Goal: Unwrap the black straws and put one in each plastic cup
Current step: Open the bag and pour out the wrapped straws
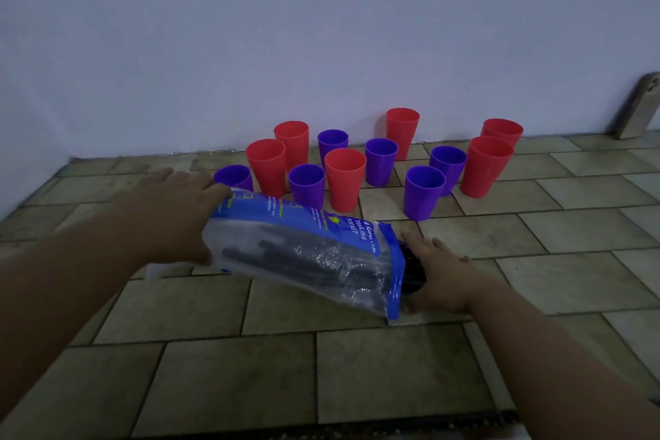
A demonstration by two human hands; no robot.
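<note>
Head view: the left hand (178,211) has its grip holding the tilted bag (303,250) by its closed end, so the black straws (412,270) slide toward 4 o'clock into the right hand's (439,275) closing grip; empty cups (344,179) wait at 12 o'clock.

Plastic bag (307,246) reads "TRAILING SOCKET"; other print illegible.

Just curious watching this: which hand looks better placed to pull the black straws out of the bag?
The right hand, probably: it is at the bag's open end, where the black straws stick out. The left hand grips the far end.
</note>
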